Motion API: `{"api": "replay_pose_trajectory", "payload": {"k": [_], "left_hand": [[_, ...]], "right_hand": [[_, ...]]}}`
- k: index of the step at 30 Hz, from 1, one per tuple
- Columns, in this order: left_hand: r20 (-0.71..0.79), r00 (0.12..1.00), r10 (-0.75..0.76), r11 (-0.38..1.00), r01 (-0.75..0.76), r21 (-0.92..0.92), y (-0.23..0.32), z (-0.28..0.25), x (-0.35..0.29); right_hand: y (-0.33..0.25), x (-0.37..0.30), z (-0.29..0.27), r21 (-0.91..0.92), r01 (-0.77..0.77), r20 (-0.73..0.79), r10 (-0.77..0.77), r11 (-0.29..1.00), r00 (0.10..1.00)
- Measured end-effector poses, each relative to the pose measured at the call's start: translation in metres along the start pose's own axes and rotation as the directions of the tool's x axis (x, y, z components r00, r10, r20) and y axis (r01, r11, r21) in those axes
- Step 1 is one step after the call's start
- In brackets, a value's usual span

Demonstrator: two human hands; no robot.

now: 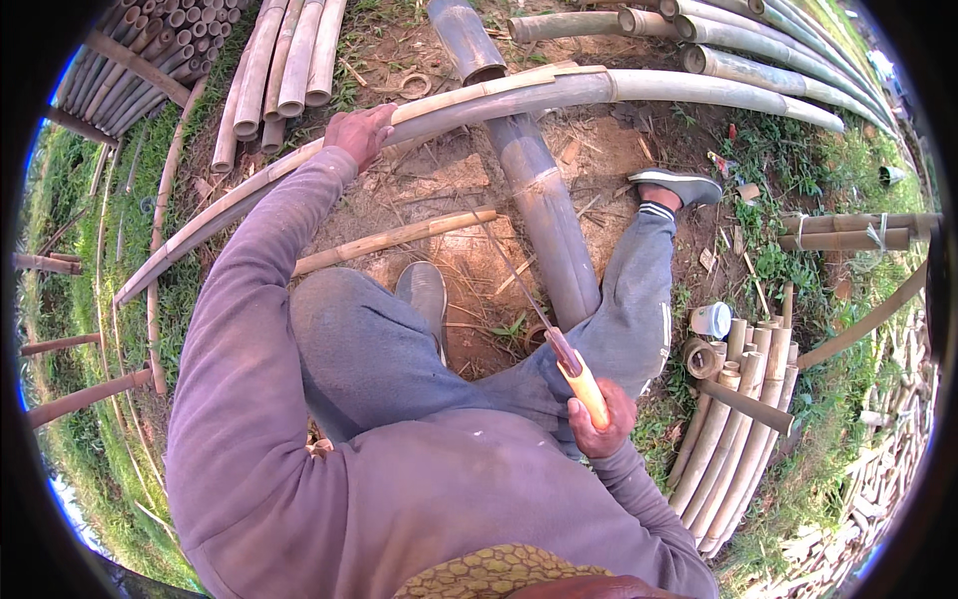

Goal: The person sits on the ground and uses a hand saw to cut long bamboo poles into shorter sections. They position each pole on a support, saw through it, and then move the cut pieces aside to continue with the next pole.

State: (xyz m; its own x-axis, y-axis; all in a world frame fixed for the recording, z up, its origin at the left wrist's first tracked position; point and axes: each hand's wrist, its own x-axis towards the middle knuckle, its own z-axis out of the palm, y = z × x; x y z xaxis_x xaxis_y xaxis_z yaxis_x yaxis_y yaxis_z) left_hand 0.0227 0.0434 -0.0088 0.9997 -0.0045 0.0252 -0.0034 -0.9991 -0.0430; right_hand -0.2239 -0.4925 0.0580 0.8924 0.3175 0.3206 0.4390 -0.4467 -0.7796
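A long bamboo pole (pixel 679 86) lies across in front of me, over a thick dark bamboo log (pixel 539 190) on the ground. A flat split strip (pixel 479 92) runs along the pole's upper side. Near the pole's middle, my left hand (pixel 361 135) is closed over it. Beside my right thigh, my right hand (pixel 605 417) is wrapped around the pale wooden handle of a long thin blade (pixel 514 272). The blade points up and left, seen nearly edge-on, so its teeth or cutting edge cannot be made out. Its tip is close to a short bamboo piece (pixel 399 238).
Cut bamboo poles (pixel 289 60) lie at the far left, and more poles (pixel 758 70) at the far right. At the right stand a bamboo bundle (pixel 738 429) and a white tub (pixel 711 319). My legs stretch either side of the log; my right shoe (pixel 679 186) is beyond it.
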Motion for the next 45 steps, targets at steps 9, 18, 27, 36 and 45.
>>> {"api": "replay_pose_trajectory", "payload": {"k": [9, 18, 27, 36, 45], "left_hand": [[-0.014, 1.000, -0.025, 0.999, 0.024, -0.048, 0.009, -0.004, 0.003], [-0.036, 0.999, -0.023, 0.999, 0.022, -0.027, 0.003, 0.001, 0.003], [-0.050, 0.997, -0.054, 0.996, 0.050, -0.075, 0.011, -0.002, -0.002], [-0.086, 0.994, -0.064, 0.997, 0.060, -0.046, 0.007, 0.008, -0.001], [-0.026, 0.988, -0.149, 0.989, 0.149, -0.022, 0.010, 0.005, 0.000]], "right_hand": [[0.035, -0.002, -0.012, 0.279, -0.255, -0.378, 0.350, 0.926, 0.857], [0.081, 0.041, -0.006, 0.115, -0.170, -0.361, 0.200, 0.979, 0.911], [0.096, 0.045, -0.010, 0.119, -0.144, -0.324, 0.175, 0.982, 0.930], [0.091, 0.043, -0.003, 0.167, -0.153, -0.324, 0.201, 0.974, 0.924], [0.090, 0.045, -0.001, 0.078, -0.180, -0.327, 0.196, 0.981, 0.925]]}}
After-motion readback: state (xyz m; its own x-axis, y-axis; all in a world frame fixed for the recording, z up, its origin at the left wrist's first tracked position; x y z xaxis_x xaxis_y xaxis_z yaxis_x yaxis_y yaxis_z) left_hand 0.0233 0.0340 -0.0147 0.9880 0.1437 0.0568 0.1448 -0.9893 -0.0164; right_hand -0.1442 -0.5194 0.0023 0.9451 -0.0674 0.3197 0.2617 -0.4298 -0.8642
